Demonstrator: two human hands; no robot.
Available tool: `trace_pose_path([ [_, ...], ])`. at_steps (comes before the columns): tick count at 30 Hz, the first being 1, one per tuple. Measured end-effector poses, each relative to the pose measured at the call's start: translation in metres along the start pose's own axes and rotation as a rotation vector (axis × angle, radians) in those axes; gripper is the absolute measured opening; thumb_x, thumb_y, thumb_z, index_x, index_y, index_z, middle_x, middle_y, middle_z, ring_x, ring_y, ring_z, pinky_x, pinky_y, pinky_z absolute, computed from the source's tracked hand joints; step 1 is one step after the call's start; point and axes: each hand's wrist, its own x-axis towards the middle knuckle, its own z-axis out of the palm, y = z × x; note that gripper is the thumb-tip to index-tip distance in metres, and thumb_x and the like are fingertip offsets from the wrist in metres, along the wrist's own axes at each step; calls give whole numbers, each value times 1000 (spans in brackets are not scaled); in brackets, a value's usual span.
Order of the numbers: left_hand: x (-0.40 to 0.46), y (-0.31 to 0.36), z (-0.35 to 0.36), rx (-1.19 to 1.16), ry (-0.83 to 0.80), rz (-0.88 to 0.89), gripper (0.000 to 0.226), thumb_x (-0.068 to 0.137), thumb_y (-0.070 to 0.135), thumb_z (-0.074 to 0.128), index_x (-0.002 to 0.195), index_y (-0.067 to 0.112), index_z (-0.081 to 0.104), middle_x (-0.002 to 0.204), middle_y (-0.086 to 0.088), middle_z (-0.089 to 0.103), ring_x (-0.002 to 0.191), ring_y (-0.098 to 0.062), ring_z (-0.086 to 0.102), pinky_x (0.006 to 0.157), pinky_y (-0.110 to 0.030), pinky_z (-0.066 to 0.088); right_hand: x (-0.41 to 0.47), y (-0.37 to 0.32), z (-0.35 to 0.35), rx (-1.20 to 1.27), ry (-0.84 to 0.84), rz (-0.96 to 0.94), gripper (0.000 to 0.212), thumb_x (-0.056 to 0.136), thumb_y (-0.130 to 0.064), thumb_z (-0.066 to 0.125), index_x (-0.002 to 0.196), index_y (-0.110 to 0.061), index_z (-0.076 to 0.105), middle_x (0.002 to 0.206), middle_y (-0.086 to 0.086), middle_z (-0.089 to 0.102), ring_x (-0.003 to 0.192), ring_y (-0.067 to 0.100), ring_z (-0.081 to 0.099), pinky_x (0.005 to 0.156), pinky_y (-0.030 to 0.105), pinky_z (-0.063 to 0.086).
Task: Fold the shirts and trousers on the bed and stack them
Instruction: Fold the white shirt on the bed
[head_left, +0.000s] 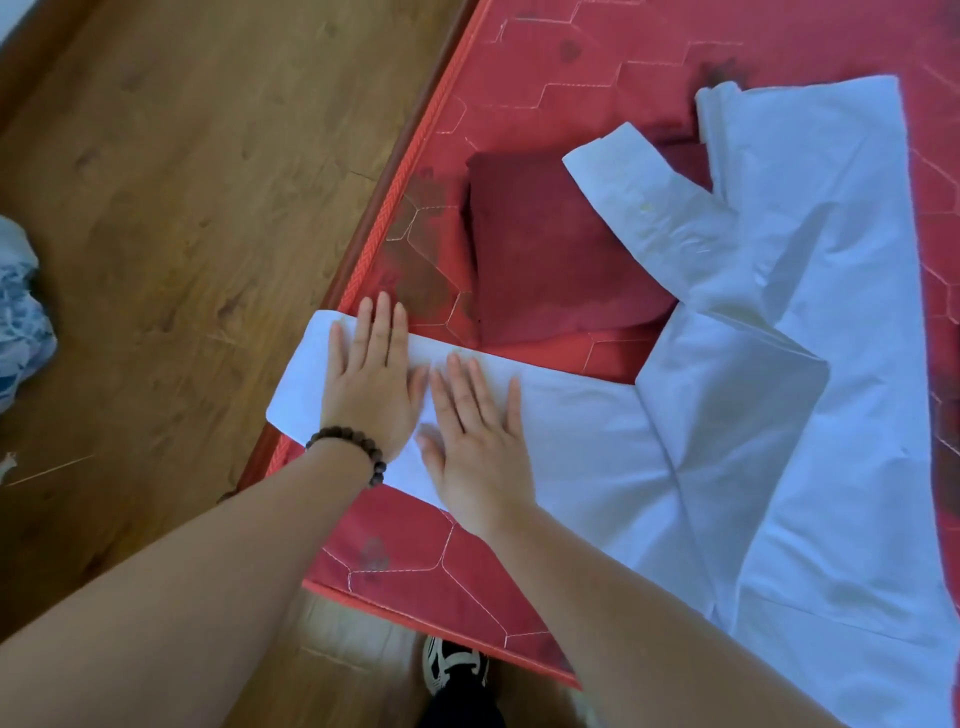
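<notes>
A white long-sleeved shirt (779, 415) lies spread on the red quilted bed (571, 78). One sleeve stretches left to the bed's edge, its cuff hanging a little past it. My left hand (369, 379), with a bead bracelet on the wrist, presses flat on that sleeve near the cuff. Beside it, my right hand (478, 436) lies flat on the same sleeve with straight fingers. The other sleeve (649, 208) is laid across a folded dark red garment (550, 260) further up the bed.
A wooden floor (182, 208) runs along the left of the bed. A blue and white bundle of cloth (21, 312) lies on the floor at the far left. My shoe (454, 670) stands at the bed's near corner.
</notes>
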Motion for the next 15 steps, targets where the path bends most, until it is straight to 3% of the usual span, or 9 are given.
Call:
trace_pose_path([
  [3,-22,15,-4,-27,78,46,68,95,41,22,151,3,13,159,-19,11,147,-31,9,118,-51,5,-32,30,-9,-40,35,126,62,98,-43,32,151,-12,24,160,7,18,148,23,13,115,58,14],
  [7,-50,43,8,-23,6,313,65,96,47,23,153,16,17,159,-13,15,146,-32,16,115,-53,11,-68,69,-8,-64,13,444,67,96,-45,27,151,-8,20,159,13,19,148,25,16,115,58,10],
  [11,-51,58,17,-2,-25,230,63,97,47,21,152,15,22,158,-12,20,146,-28,14,114,-52,9,-65,63,-6,-10,-33,376,65,96,-43,28,149,-5,27,157,16,22,147,27,17,116,54,9],
  [15,-37,101,-9,-95,2,220,60,93,36,25,147,9,31,155,-14,28,146,-28,17,117,-52,15,-57,68,-35,49,40,198,57,91,-26,35,145,-8,34,157,11,26,146,24,17,117,47,11],
])
